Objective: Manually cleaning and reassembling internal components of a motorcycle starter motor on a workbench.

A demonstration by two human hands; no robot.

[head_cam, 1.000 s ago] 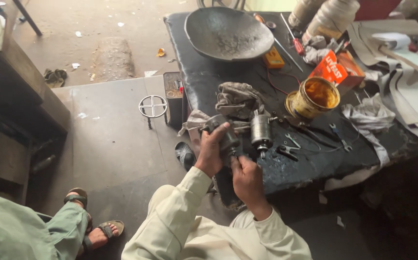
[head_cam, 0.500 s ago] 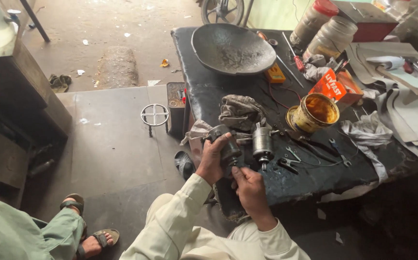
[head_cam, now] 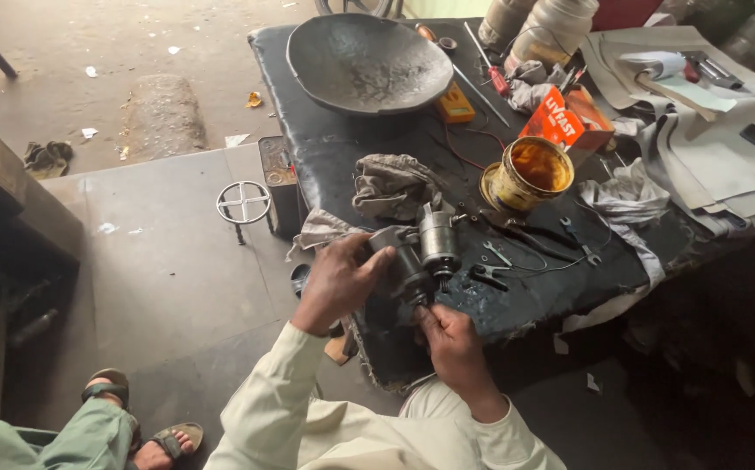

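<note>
gripping one grey motor part, left hand closed around it, right hand pinching beneath; one rag, one yellow tin behind.

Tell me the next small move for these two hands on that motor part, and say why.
Probably steady the grey motor part with the left hand and let the right hand work at its lower end. The left hand already wraps the part from the side, above the edge of the black table, and the right hand's fingers sit just beneath it, so neither needs to regrip.
</note>
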